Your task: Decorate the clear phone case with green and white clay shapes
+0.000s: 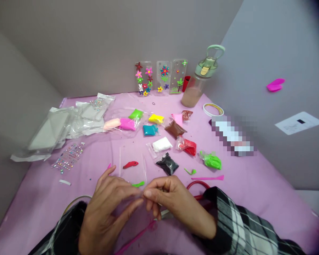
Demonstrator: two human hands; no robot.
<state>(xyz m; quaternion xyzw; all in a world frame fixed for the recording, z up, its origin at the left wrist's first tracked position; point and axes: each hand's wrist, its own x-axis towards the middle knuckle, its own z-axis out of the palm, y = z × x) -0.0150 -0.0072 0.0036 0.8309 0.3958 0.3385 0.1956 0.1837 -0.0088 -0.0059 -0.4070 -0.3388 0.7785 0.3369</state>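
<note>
My right hand (pixel 170 194) is closed in a pinch, and whatever lies between its thumb and finger is too small or hidden to make out. My left hand (pixel 108 205) has its fingers stretched towards those fingertips, thumb and forefinger slightly apart. Just beyond both hands lies a clear phone case (pixel 142 173) with a red clay piece (pixel 130 164) on it. A green tool tip (pixel 138 184) shows at its near end. Below the hands lies a pink modelling tool (pixel 138 236). Red-handled scissors (pixel 198 183) are partly hidden by my right arm.
Clay packets stand beyond, including black (pixel 167 164), white (pixel 162 144), red (pixel 188 146) and green (pixel 212 161). A rhinestone sheet (pixel 69 157) and bagged cases (pixel 51 129) lie left. Decorated cases (pixel 144 78), a bottle (pixel 194 90) and tape (pixel 213 109) are at the back.
</note>
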